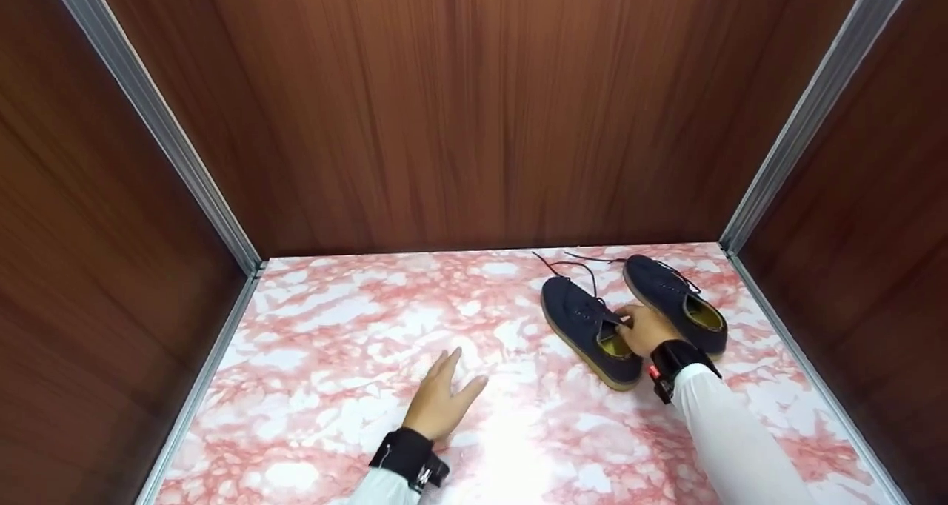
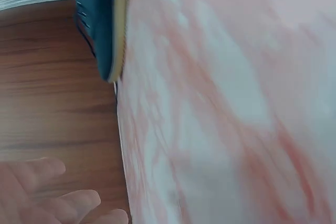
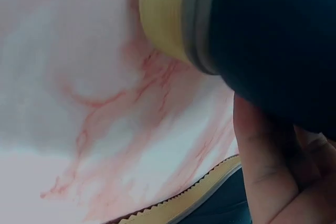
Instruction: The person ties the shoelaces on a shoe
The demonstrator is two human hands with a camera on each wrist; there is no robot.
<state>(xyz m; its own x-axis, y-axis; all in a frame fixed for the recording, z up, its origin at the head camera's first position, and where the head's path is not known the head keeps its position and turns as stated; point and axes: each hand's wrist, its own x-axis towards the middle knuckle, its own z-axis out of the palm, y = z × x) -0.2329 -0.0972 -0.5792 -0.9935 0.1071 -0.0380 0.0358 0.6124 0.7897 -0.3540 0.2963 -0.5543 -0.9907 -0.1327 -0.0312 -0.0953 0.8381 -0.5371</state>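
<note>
Two dark navy lace-up shoes with tan soles stand side by side at the right of the marbled surface. My right hand (image 1: 646,330) grips the opening edge of the nearer, left-hand shoe (image 1: 574,309). In the right wrist view its fingers (image 3: 265,166) bend against the shoe's dark side (image 3: 273,40), and part of them is hidden. The other shoe (image 1: 661,283) stands just beyond that hand, its yellowish lining showing. Well to the left, my left hand (image 1: 435,401) hovers with fingers spread, holding nothing.
Loose dark laces (image 1: 574,264) trail from the shoes toward the back wall. Brown wood-grain panels (image 1: 474,120) enclose the red-and-white marbled surface (image 1: 333,357) at the back and both sides. Grey metal strips (image 1: 163,127) run along the corners and side edges.
</note>
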